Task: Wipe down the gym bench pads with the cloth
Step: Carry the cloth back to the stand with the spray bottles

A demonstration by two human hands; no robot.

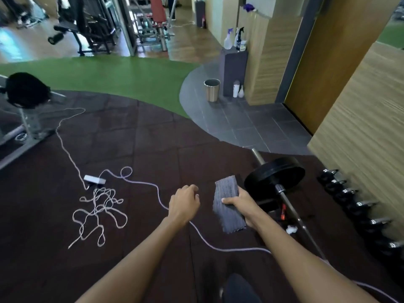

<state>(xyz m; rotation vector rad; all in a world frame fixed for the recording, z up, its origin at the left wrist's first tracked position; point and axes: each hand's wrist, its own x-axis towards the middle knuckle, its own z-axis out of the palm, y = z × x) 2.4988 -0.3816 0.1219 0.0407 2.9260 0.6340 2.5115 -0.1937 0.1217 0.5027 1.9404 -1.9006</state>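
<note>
My right hand [241, 205] grips a folded grey ribbed cloth [227, 204] by its right edge, thumb across its face, held in the air over the dark rubber floor. Just to its left, my left hand [183, 204] hovers with fingers loosely curled and nothing in it. A black bench with a roller pad [65, 32] stands far off at the top left, and a red padded bench [157, 9] stands at the top centre. At the left edge a black round pad [25, 89] sits on a metal frame.
A barbell with a black plate [274, 174] lies on the floor to the right, beside a row of dumbbells [360, 206]. A white cord and adapter [95, 179] are tangled on the floor at left. A steel bin [211, 89] and spray bottles [235, 39] stand near the wooden wall.
</note>
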